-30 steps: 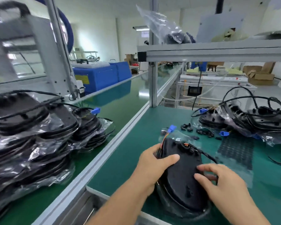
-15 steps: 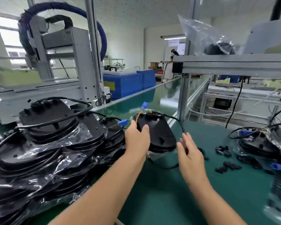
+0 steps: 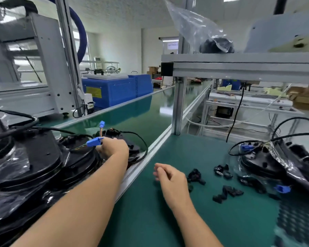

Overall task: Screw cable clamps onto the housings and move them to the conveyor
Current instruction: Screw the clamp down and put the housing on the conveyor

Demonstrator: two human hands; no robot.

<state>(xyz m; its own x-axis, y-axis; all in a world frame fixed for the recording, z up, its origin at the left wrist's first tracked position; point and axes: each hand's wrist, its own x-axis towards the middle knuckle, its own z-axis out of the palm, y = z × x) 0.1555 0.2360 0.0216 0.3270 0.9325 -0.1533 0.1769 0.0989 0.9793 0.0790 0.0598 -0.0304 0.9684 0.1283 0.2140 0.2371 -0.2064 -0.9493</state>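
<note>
— Where's the housing [image 3: 130, 148]?
— Under the left hand [image 3: 112, 148], gripped at its near edge on the conveyor [image 3: 141, 120] — likely to stack it.
— The right hand [image 3: 169, 177]?
— Loosely curled, empty — clamps [image 3: 227, 191] just right of it on the desk [image 3: 168, 220].

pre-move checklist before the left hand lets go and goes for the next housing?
1. Housing down on the conveyor, past the rail: ok.
2. Left hand grip released: not ok, it rests on the housing.
3. Its cable inside the belt edge: ok.
4. Right hand free: ok, nothing in it.
5. Loose clamps on the bench: ok.
6. Clamp screwed on this housing: cannot tell.
</note>
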